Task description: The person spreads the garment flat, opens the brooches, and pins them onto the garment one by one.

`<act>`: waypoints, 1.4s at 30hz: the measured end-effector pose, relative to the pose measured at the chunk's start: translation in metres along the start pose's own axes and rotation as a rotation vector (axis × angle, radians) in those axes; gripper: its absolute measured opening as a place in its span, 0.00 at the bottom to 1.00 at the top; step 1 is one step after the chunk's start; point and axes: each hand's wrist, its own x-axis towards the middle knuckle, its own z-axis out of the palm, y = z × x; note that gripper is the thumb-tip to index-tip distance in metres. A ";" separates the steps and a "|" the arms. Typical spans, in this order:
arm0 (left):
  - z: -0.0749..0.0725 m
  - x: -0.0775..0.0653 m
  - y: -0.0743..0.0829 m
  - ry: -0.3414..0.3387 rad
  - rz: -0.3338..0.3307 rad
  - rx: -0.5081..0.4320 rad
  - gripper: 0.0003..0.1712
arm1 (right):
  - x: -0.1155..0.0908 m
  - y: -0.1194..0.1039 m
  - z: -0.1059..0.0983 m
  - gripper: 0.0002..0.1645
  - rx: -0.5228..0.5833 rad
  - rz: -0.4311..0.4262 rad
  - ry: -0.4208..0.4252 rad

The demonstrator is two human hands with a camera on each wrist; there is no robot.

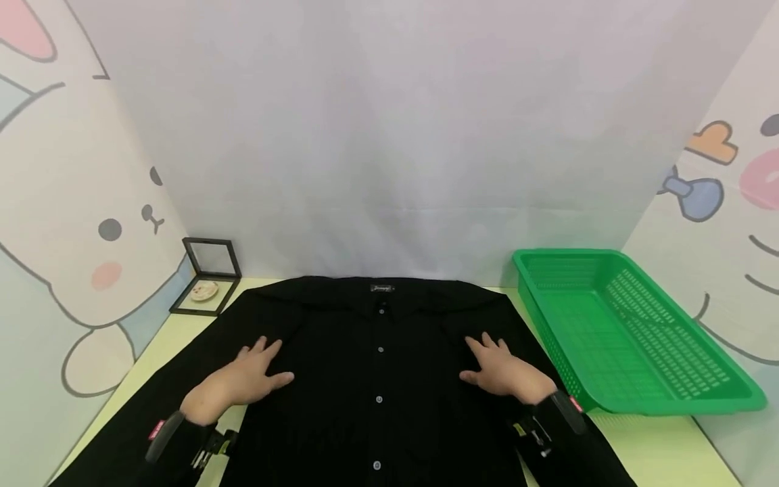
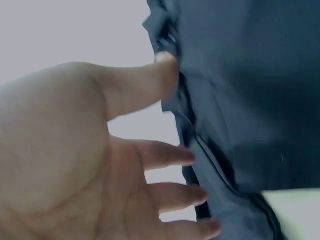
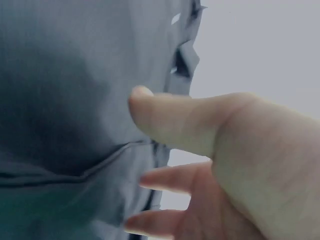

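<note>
A black button-up shirt lies spread on the table, its collar toward the back wall and a row of pale buttons down its middle. Over the shirt's left side is my left hand, fingers spread and palm down. My right hand is held likewise over the right side, thumb pointing inward. Neither hand grips anything. In the left wrist view the dark cloth lies beyond the extended fingers. The right wrist view has the shirt's cloth past the straight thumb and fingers.
A green plastic basket stands on the right of the pale yellow table. At the back left, a black-framed open case holds a small round cream-coloured object. White back wall and cartoon-printed side walls surround the table.
</note>
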 end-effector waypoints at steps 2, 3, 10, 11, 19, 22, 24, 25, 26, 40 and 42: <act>0.002 -0.007 0.005 -0.027 0.032 -0.016 0.49 | -0.013 0.000 0.000 0.46 0.032 0.006 -0.035; 0.003 -0.009 0.007 -0.039 0.041 -0.033 0.49 | -0.018 0.001 0.000 0.46 0.049 0.010 -0.047; 0.030 -0.018 0.011 -0.073 0.056 -0.114 0.45 | -0.033 -0.004 0.012 0.44 0.082 0.025 -0.110; 0.034 -0.019 0.013 -0.076 0.053 -0.121 0.45 | -0.033 -0.006 0.014 0.43 0.080 0.030 -0.117; 0.038 -0.015 0.029 -0.088 -0.002 -0.048 0.43 | -0.040 -0.015 0.011 0.38 0.123 0.071 -0.083; 0.034 -0.013 0.040 -0.097 0.027 -0.088 0.42 | -0.043 -0.019 0.010 0.36 0.152 0.044 -0.027; 0.034 -0.010 0.048 -0.096 0.048 -0.113 0.44 | -0.043 -0.023 0.012 0.34 0.168 0.015 0.013; 0.035 -0.009 0.053 -0.095 0.053 -0.119 0.45 | -0.043 -0.026 0.014 0.33 0.176 0.001 0.026; 0.037 -0.008 0.056 -0.091 0.055 -0.117 0.46 | -0.042 -0.028 0.017 0.33 0.177 -0.011 0.034; 0.047 0.000 0.066 -0.170 -0.011 -0.077 0.60 | -0.041 -0.041 0.037 0.32 0.030 0.009 0.058; 0.050 0.001 0.065 -0.177 -0.015 -0.070 0.62 | -0.042 -0.041 0.038 0.33 0.020 0.006 0.068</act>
